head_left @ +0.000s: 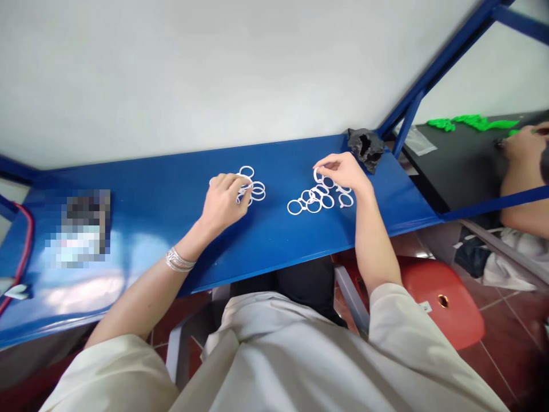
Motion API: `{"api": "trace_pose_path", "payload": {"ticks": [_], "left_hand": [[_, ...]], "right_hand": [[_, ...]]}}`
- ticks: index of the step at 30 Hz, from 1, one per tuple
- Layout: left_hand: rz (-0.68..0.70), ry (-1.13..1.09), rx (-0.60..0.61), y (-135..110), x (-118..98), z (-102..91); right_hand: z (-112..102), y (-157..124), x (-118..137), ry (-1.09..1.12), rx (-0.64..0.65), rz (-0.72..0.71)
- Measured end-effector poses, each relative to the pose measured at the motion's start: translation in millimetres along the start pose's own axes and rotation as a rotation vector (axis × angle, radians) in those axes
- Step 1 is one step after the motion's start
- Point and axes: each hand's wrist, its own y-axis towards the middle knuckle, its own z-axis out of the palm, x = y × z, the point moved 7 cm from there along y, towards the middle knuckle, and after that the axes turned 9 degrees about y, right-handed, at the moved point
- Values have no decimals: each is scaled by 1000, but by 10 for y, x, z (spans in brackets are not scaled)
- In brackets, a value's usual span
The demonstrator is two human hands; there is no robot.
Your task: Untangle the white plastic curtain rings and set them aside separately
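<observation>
Two loose groups of thin white plastic rings lie on the blue table top [180, 240]. My left hand [223, 200] rests on the left group [253, 191] and its fingers grip a white ring [244, 191]. My right hand [338, 174] is over the right group [319, 200], pinching a white ring [316, 175] between thumb and fingertips. A silver bracelet [179, 260] circles my left wrist.
A crumpled black bag [365, 149] sits at the table's far edge, and a pixelated object [77, 229] lies at left. Blue metal frame bars [441, 74] rise at right. A co-worker's hand [523, 143] works near green pieces [472, 121] on a black table [454, 166].
</observation>
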Motion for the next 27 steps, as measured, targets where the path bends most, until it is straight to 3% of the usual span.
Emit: {"api": "trace_pose_path", "payload": {"ticks": [2, 6, 9, 12, 15, 18, 23, 27], "left_hand": [[-44, -200, 24, -35, -104, 83], [-287, -748, 185, -159, -213, 424], [-374, -866, 157, -219, -212, 520], [-363, -895, 189, -232, -231, 531], [-282, -973, 210, -215, -311, 472], [-226, -993, 246, -219, -389, 439], [-247, -1033, 330, -269, -439, 505], [-337, -1072, 340, -296, -412, 540]], "right_hand": [[208, -10, 183, 105, -29, -68], [787, -111, 654, 174, 39, -300], [1044, -204, 832, 168, 71, -397], [1098, -241, 856, 192, 41, -424], [1092, -218, 767, 243, -7, -332], [1171, -208, 701, 239, 63, -249], [1289, -288, 786, 18, 163, -363], [1346, -343, 850, -222, 145, -435]]}}
